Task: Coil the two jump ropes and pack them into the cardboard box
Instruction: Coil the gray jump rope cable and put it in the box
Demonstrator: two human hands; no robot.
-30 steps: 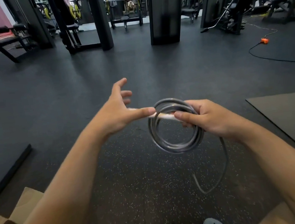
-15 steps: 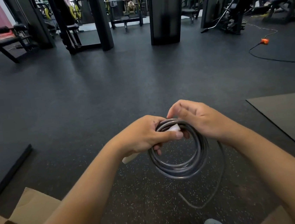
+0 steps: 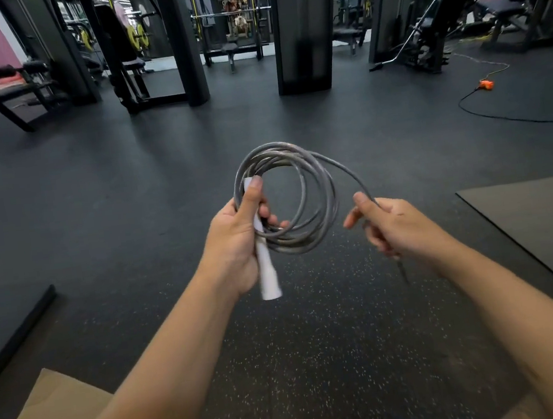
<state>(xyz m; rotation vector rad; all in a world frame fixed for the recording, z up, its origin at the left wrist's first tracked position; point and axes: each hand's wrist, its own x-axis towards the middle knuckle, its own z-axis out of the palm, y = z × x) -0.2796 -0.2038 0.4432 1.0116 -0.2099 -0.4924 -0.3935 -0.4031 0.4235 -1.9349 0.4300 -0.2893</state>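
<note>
Since half a second ago, the hands are drawing apart: the left hand (image 3: 237, 244) is now gripping the white handle (image 3: 265, 265) and the grey jump rope (image 3: 287, 197) coil alone, thumb along the handle toward 12 o'clock. At 3 o'clock, the right hand (image 3: 394, 227) is pinching the loose strand in its fingers (image 3: 364, 204). At 7 o'clock the cardboard box (image 3: 57, 417) is sitting on the floor.

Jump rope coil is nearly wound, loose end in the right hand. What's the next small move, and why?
Probably bring the right hand across to lay the loose strand onto the gray jump rope coil. The left hand already pins the loops against the white handle, while one strand arcs out to the right hand's grip and a tail hangs below it, so there is still rope to wind.
</note>
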